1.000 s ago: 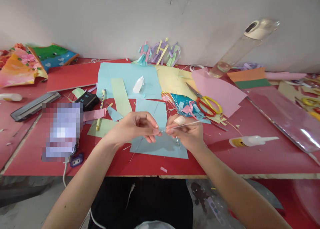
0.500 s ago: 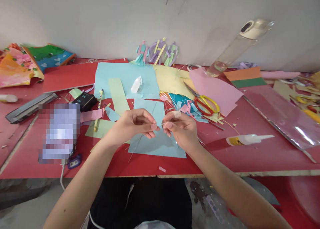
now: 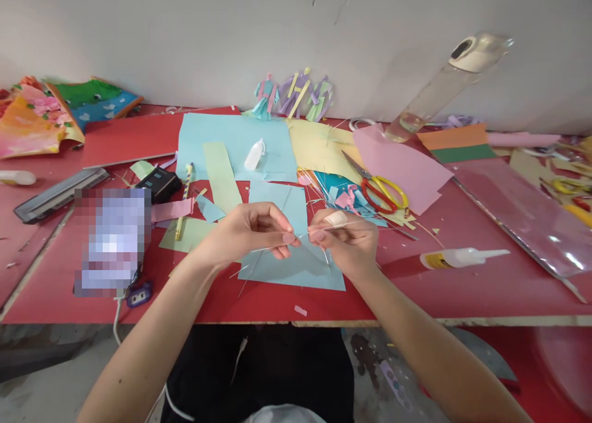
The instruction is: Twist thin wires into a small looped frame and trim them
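Note:
My left hand [image 3: 259,233] pinches a thin whitish wire [image 3: 301,235] between thumb and fingertips; one end sticks out below the palm. Facing it, my right hand [image 3: 349,241], with a pale bandage [image 3: 336,219] on a finger, is closed on the thin wire too, and a strand juts out to its right. A short stretch shows in the gap between the fingertips; whether it is one wire or two I cannot tell. Both hands are held over a light blue paper sheet [image 3: 277,272]. Behind them lie more thin wires [image 3: 319,182] and red-and-yellow handled scissors [image 3: 388,195].
On the red table [image 3: 277,309] are a glue bottle [image 3: 453,258], a small white bottle [image 3: 254,155], a pencil [image 3: 184,207], a phone [image 3: 113,244] and coloured paper [image 3: 402,164]. Paper figures [image 3: 293,95] lean on the wall. A tilted water bottle [image 3: 435,96] stands back right.
My right hand has shifted a little to the right and down, and the gap between the fingertips has widened. The wire pieces have changed angle. The whole view has shifted slightly.

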`<state>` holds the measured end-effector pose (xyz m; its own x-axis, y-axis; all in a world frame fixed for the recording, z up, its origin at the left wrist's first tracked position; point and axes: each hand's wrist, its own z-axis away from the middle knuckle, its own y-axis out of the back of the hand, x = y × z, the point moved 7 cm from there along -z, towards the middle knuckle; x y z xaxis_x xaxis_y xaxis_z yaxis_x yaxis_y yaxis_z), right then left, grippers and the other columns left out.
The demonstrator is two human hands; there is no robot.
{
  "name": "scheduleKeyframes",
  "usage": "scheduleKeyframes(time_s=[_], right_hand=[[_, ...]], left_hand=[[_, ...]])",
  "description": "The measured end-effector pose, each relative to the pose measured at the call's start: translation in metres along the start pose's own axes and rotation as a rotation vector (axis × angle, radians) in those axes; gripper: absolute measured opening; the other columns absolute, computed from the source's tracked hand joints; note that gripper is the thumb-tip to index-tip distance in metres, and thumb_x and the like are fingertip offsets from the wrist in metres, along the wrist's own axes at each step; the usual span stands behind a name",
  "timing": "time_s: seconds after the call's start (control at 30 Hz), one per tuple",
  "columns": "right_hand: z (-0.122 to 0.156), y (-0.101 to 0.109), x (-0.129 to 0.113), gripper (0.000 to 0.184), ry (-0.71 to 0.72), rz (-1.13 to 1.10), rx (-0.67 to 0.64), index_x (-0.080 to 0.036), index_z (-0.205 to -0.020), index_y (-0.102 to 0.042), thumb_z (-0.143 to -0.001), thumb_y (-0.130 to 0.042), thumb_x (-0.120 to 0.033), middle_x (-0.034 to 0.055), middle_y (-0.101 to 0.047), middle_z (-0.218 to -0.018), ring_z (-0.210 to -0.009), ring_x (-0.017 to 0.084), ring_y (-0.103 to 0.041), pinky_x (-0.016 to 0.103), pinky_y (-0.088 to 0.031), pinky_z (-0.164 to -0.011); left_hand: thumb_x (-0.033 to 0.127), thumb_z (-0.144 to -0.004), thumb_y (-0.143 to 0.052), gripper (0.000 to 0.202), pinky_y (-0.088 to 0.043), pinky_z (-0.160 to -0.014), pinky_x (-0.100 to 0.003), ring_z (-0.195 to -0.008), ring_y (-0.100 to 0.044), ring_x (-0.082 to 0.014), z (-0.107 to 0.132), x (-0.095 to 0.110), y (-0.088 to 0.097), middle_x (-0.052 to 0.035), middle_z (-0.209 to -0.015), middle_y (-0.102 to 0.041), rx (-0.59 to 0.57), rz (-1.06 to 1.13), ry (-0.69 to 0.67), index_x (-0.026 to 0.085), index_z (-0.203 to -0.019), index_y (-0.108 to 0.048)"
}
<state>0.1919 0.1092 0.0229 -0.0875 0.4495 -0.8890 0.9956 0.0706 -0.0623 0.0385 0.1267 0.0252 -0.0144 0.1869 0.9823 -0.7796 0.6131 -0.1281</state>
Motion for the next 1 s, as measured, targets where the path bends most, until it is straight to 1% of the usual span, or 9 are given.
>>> scheduleKeyframes(time_s=[0.07,0.13,0.23,0.33,0.47,0.6,0.8,0.9,1.0], right_hand=[[0.001,0.002,0.005,0.011,-0.05,0.009,0.066,-0.023,-0.068,-0.071,-0.077,-0.076,-0.025,-0.0005,-0.063,-0.06,-0.047,0.01,-0.051,0.024,-0.04,-0.04],[0.002,0.004,0.013,0.019,-0.139,-0.014,0.123,-0.021,-0.064,-0.066,-0.077,-0.076,-0.03,-0.0014,-0.059,-0.057,-0.046,0.01,-0.05,0.023,-0.039,-0.038],[0.002,0.004,0.023,0.024,-0.249,-0.063,0.158,-0.021,-0.065,-0.062,-0.078,-0.075,-0.036,-0.0031,-0.055,-0.055,-0.044,0.009,-0.048,0.022,-0.038,-0.038],[0.0,0.001,0.023,0.022,-0.25,-0.071,0.117,-0.021,-0.067,-0.064,-0.077,-0.076,-0.036,-0.0022,-0.057,-0.059,-0.048,0.009,-0.051,0.021,-0.04,-0.038],[0.0,-0.004,0.017,0.012,-0.197,-0.092,-0.011,-0.022,-0.076,-0.072,-0.074,-0.079,-0.032,0.0,-0.063,-0.067,-0.05,0.011,-0.057,0.022,-0.042,-0.038],[0.001,-0.008,0.008,0.007,-0.097,-0.17,-0.13,-0.025,-0.078,-0.076,-0.073,-0.081,-0.026,0.0002,-0.066,-0.068,-0.052,0.012,-0.059,0.024,-0.045,-0.041],[0.001,-0.004,0.003,0.005,-0.011,-0.107,-0.123,-0.028,-0.074,-0.078,-0.072,-0.082,-0.028,0.0006,-0.067,-0.064,-0.054,0.013,-0.058,0.028,-0.046,-0.046],[0.001,0.0,0.003,0.005,-0.019,-0.086,-0.055,-0.026,-0.073,-0.076,-0.073,-0.081,-0.024,0.0,-0.066,-0.063,-0.051,0.011,-0.055,0.025,-0.042,-0.043],[0.002,0.003,0.008,0.011,-0.082,-0.121,0.033,-0.024,-0.067,-0.072,-0.075,-0.079,-0.023,-0.0014,-0.064,-0.063,-0.046,0.008,-0.05,0.022,-0.037,-0.037]], left_hand=[[0.022,-0.084,-0.068,0.008,-0.057,-0.067,-0.027,-0.068,-0.068,-0.0141,0.002,0.009,0.002,-0.0035,-0.073,-0.071,0.097,-0.276,-0.182,0.015,-0.082,-0.063],[0.018,-0.087,-0.06,0.006,-0.055,-0.075,-0.031,-0.083,-0.069,-0.0181,0.008,0.02,-0.002,-0.0067,-0.086,-0.073,0.18,-0.604,-0.401,0.017,-0.083,-0.065],[0.016,-0.089,-0.054,0.013,-0.054,-0.078,-0.033,-0.093,-0.068,-0.0206,0.009,0.022,-0.009,-0.0076,-0.097,-0.074,0.198,-0.808,-0.482,0.02,-0.086,-0.066],[0.021,-0.087,-0.061,0.006,-0.056,-0.071,-0.026,-0.072,-0.069,-0.0142,0.004,0.017,0.003,-0.0024,-0.076,-0.072,0.238,-0.52,-0.279,0.019,-0.083,-0.064],[0.022,-0.077,-0.075,0.015,-0.057,-0.059,-0.02,-0.063,-0.069,-0.0118,0.001,-0.002,0.001,-0.002,-0.071,-0.071,0.007,0.036,0.106,0.014,-0.079,-0.063],[0.021,-0.073,-0.08,0.02,-0.057,-0.055,-0.017,-0.059,-0.069,-0.0099,0.004,-0.012,-0.005,-0.0038,-0.075,-0.074,-0.151,0.276,0.265,0.013,-0.079,-0.063],[0.018,-0.073,-0.08,0.018,-0.058,-0.055,-0.017,-0.057,-0.069,-0.0095,0.004,-0.013,-0.009,-0.0031,-0.075,-0.074,-0.18,0.285,0.247,0.012,-0.077,-0.063],[0.017,-0.076,-0.076,0.014,-0.059,-0.057,-0.019,-0.059,-0.07,-0.0106,0.002,-0.003,-0.008,-0.0028,-0.072,-0.073,-0.101,0.184,0.099,0.012,-0.077,-0.063],[0.019,-0.08,-0.072,0.012,-0.059,-0.06,-0.021,-0.062,-0.07,-0.012,0.003,0.007,-0.006,-0.0015,-0.068,-0.07,0.015,-0.049,-0.101,0.013,-0.078,-0.062]])
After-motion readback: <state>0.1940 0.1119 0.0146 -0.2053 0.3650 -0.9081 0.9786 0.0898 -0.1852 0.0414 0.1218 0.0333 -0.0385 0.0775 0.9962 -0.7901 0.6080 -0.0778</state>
